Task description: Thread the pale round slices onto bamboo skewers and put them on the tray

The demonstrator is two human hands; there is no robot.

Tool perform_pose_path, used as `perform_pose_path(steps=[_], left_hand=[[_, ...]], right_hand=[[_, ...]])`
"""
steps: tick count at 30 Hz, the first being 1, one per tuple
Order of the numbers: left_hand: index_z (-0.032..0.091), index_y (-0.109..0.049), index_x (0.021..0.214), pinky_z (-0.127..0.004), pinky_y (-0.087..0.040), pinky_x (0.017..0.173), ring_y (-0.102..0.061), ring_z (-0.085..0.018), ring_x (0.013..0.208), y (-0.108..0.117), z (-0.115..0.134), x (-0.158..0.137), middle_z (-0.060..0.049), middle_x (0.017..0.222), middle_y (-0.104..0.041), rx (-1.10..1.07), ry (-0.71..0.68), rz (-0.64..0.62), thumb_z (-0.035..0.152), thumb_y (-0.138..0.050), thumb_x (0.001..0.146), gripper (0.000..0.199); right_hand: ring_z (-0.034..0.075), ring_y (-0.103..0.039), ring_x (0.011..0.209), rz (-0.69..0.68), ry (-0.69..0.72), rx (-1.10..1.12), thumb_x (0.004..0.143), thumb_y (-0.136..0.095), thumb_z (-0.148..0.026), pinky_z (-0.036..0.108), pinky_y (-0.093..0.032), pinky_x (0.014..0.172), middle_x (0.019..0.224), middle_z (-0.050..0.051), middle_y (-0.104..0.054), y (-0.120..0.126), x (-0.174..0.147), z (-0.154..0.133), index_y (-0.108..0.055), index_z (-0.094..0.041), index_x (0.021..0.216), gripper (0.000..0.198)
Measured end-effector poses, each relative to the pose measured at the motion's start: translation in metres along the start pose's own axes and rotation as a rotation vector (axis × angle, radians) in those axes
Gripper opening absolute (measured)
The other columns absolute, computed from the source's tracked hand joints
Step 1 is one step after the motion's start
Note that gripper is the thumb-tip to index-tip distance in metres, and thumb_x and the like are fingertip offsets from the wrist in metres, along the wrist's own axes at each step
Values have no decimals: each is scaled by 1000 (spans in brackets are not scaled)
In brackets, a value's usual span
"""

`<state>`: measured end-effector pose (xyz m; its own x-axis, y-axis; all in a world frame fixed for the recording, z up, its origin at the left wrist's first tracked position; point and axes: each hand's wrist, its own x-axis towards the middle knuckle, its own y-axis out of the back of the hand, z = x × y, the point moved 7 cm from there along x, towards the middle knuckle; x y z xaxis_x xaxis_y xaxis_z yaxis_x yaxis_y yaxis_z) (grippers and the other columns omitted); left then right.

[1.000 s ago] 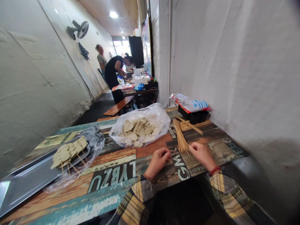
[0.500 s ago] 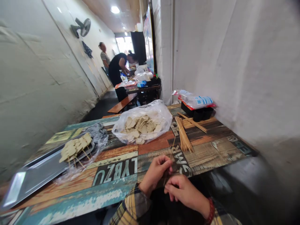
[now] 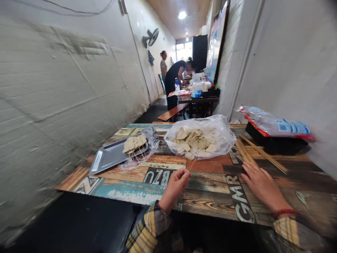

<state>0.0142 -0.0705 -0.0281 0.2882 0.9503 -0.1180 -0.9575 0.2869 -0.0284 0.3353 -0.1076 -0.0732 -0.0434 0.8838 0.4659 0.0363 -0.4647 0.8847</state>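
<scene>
My left hand (image 3: 176,184) is closed, pinching one thin wooden skewer (image 3: 193,163) that points up and away over the table. My right hand (image 3: 263,186) lies with fingers stretched out at the near end of a bundle of wooden skewers (image 3: 242,150), its fingertips touching or just over them. Beyond my left hand, a clear plastic bag (image 3: 223,131) lies open around a heap of pale, flat round slices (image 3: 193,140). Several skewers threaded with such slices (image 3: 134,143) rest on the right end of a metal tray (image 3: 107,159).
A few skewers (image 3: 265,154) lie apart on the wood-patterned table (image 3: 210,196). Black containers (image 3: 276,142) under plastic packaging stand by the right wall. Crumpled plastic (image 3: 152,138) sits beside the tray. Farther back are two people, another table (image 3: 197,100) and a bench (image 3: 172,112).
My right hand has moved away from my left, out to the skewer bundle, and its fingers have stretched out. My left hand still holds the skewer. The view has swung left.
</scene>
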Motion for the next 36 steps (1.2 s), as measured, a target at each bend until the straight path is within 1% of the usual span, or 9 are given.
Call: perform_pose_path(steps=[5, 10, 13, 17, 22, 24, 27, 30, 36], left_hand=[[16, -56, 69, -21, -27, 49, -35, -9, 51, 14, 6, 8, 5, 54, -41, 241, -154, -14, 43, -53, 82, 30], [18, -64, 76, -25, -36, 64, -54, -15, 69, 12, 21, 10, -3, 71, -61, 706, -351, -98, 27, -49, 85, 20], [21, -65, 77, -25, -36, 65, -56, -17, 71, 4, 37, 6, -4, 74, -62, 922, -447, -146, 26, -49, 86, 19], [21, -64, 73, -25, -35, 64, -54, -17, 69, 7, 62, 4, -5, 73, -60, 1034, -502, -169, 30, -48, 88, 25], [19, -61, 61, -25, -35, 62, -50, -15, 62, 58, 87, 21, -3, 64, -57, 917, -485, -83, 34, -53, 84, 29], [18, -60, 59, -24, -34, 58, -47, -13, 58, 83, 90, 35, -1, 58, -54, 795, -458, 31, 36, -56, 81, 29], [17, -61, 63, -22, -34, 56, -45, -12, 55, 103, 82, 61, 2, 55, -52, 619, -396, 217, 37, -55, 80, 27], [17, -63, 67, -23, -37, 60, -50, -13, 61, 83, 68, 93, 0, 62, -58, 623, -414, 215, 34, -51, 83, 26], [18, -67, 99, -34, -40, 88, -57, -22, 98, 29, 54, 138, -9, 103, -66, 1009, -578, 148, 21, -50, 85, 22]], right_hand=[[34, -55, 117, 118, -44, 10, 91, -36, -36, 51, -43, 93, 114, 16, -68, 44, 4, 6, -67, -14, 109, 42], [26, -58, 112, 183, 188, 289, 91, -47, -26, 44, -42, 98, 119, 7, -66, 101, 30, -98, -59, -25, 123, 34], [27, -57, 113, 49, 356, 466, 91, -49, -19, 45, -41, 97, 122, 5, -64, 98, 47, -171, -57, -29, 127, 38], [26, -66, 88, -135, 344, 626, 93, -43, -22, 40, -50, 77, 97, 8, -72, 65, 69, -213, -67, -26, 113, 32], [25, -66, 92, -219, 276, 901, 93, -42, -27, 37, -51, 80, 98, 8, -73, 43, 93, -198, -70, -22, 105, 31], [21, -66, 71, -237, 194, 971, 93, -41, -32, 34, -51, 67, 77, 6, -70, 36, 103, -182, -70, -19, 105, 34], [10, -45, 40, -331, -138, 1335, 93, -40, -41, 22, -36, 40, 59, -3, -55, 15, 114, -155, -61, -17, 117, 40], [8, -40, 42, -357, -408, 1682, 88, -47, -43, 20, -29, 39, 58, -6, -49, -5, 114, -144, -55, -18, 120, 42], [11, -44, 47, -333, -518, 1750, 84, -49, -37, 23, -33, 45, 59, -4, -52, -21, 110, -141, -58, -20, 98, 23]])
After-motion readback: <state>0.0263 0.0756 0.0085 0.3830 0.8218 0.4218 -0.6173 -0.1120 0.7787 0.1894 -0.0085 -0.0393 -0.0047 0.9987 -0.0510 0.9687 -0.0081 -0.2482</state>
